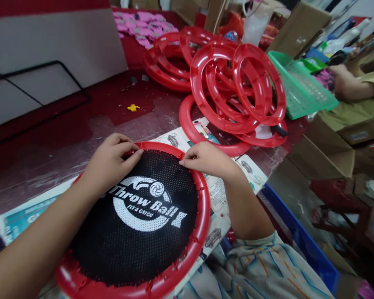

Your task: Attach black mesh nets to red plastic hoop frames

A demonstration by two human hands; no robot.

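Note:
A red plastic ring (202, 232) lies flat before me with a black mesh net (137, 232) stretched over it, printed in white with "Throw Ball". My left hand (110, 164) rests on the ring's far left rim, fingers curled and pinching the edge of the net. My right hand (205, 158) pinches the net's edge at the far right rim. Both hands press the mesh against the ring's small pegs.
A pile of empty red rings (233, 83) lies behind. A green basket (302, 87) stands at the right, near another person's arm (349, 85). Pink pieces (145, 25) lie at the back. Cardboard boxes (327, 153) and a blue crate edge (296, 236) are at the right.

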